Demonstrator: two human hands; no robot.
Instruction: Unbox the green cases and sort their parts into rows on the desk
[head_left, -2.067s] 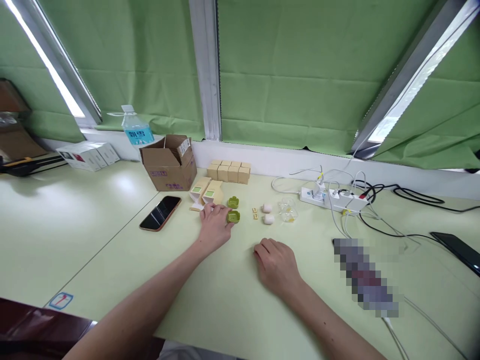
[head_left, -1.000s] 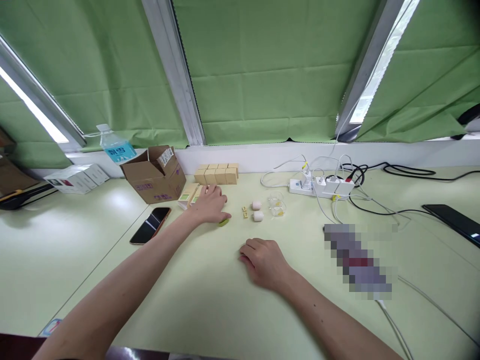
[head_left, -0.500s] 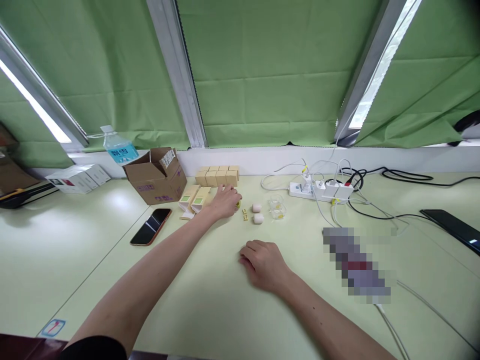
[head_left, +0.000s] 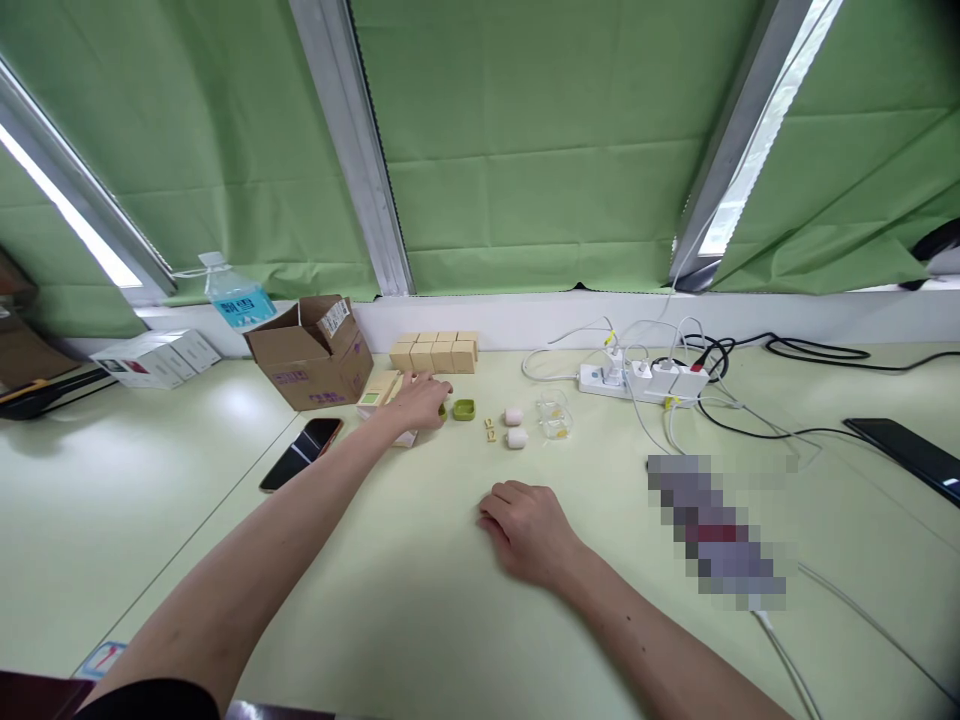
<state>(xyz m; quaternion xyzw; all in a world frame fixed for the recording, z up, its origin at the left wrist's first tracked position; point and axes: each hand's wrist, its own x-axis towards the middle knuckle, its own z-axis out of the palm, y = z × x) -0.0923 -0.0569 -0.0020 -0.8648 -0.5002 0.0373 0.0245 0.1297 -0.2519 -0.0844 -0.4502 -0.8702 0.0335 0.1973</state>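
We see the left grip (head_left: 420,402) stretched over the opened cartons (head_left: 370,397), fingers forward and thumb side out to the right, hiding much of the farther-right carton; how wide it is spread underneath, and whether it has hold of anything, we can't say. Just right of that grip, a green piece (head_left: 442,412) peeks out (the hand covers most of it), and beside it a green tray (head_left: 464,410) sits on the tabletop (head_left: 420,600). The right grip (head_left: 529,528) rests on the tabletop, loosely curled; we can't make out whether anything is inside. Beyond it we find two small yellow pieces (head_left: 491,436), two whitish pieces (head_left: 517,438) and some clear pieces (head_left: 555,412). Behind the left grip stands a row of small tan boxes (head_left: 435,355); left of it, a phone (head_left: 296,458), partly behind the forearm.
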